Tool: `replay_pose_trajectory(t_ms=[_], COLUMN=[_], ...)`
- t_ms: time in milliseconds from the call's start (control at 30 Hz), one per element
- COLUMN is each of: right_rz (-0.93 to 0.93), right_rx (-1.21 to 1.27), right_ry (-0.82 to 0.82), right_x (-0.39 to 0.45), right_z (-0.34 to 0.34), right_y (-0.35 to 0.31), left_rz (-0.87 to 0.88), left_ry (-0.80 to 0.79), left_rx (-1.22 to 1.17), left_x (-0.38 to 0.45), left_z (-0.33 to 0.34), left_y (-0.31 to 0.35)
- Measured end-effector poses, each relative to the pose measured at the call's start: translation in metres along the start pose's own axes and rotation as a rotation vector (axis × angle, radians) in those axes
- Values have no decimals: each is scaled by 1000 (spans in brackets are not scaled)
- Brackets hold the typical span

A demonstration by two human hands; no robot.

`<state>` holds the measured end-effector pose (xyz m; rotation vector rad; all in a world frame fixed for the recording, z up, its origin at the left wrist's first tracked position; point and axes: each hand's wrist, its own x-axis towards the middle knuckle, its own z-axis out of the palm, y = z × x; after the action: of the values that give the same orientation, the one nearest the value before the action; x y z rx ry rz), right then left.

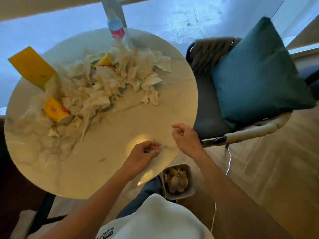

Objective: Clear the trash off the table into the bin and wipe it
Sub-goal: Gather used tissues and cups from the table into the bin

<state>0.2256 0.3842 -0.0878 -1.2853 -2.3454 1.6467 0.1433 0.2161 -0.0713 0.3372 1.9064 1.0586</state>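
Note:
A round pale marble table [72, 169] carries a heap of crumpled white tissues [103, 87] across its far half. Two yellow cartons lie among the tissues, one at the left [55, 109] and one further back [104, 61]. A tall yellow box [32, 66] stands at the far left rim. A clear plastic bottle with a pink and blue label [116, 29] stands at the far edge. My left hand [143, 154] hovers over the near edge, fingers loosely curled, holding nothing I can see. My right hand [184, 137] is beside it, relaxed and empty. A small white bin [191, 187] with tissues inside sits on the floor under the table's near edge.
A chair [241, 131] with a teal cushion [259, 73] stands to the right of the table. A thin white cable [228, 163] trails over the wooden floor. A small yellowish scrap [101, 159] lies on the near part of the table.

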Motion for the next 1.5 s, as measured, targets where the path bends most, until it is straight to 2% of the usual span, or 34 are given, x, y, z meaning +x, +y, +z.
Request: replay_pose_trajectory(t_ms=[167,267,400,500,567,633,700,767,933,967,1000,1067,1133,1300,1500], right_rz=[-155,-176,-275,-289,-282,-238,-148,-65,-22,-32,-62,-148,-194,-197,-254], right_rx=[-349,-517,-637,-527,-383,-200,-5,150,210,177,110,-116,-302,-661,-457], right_ry=[-5,42,160,204,177,60,-122,-261,-461,-436,-334,-23,157,160,242], right_x=[82,118,138,126,105,79,60,51,57,63,71,93,117,159,151], right_z=[23,36,46,49,52,54,55,57,55,54,53,52,52,58,50], right_y=[-49,-66,-75,-78,-80,-84,-88,-93,-105,-107,-108,-108,-106,-102,-87], left_rz=[16,42,59,77,114,150,172,176,139,136,132,133,134,145,166], left_ry=[164,278,287,266,238,177,107,88,185,219,255,304,331,382,366], left_rx=[-47,54,104,64,23,-72,-164,-169,-149,-169,-191,-218,-209,-207,-249], left_x=[31,45,62,73,77,79,79,77,74,74,74,71,69,61,48], left_z=[-47,-70,-90,-95,-94,-93,-92,-92,-101,-102,-103,-105,-105,-103,-99], left_y=[17,20,23,26,31,37,41,41,35,34,33,31,28,25,23])
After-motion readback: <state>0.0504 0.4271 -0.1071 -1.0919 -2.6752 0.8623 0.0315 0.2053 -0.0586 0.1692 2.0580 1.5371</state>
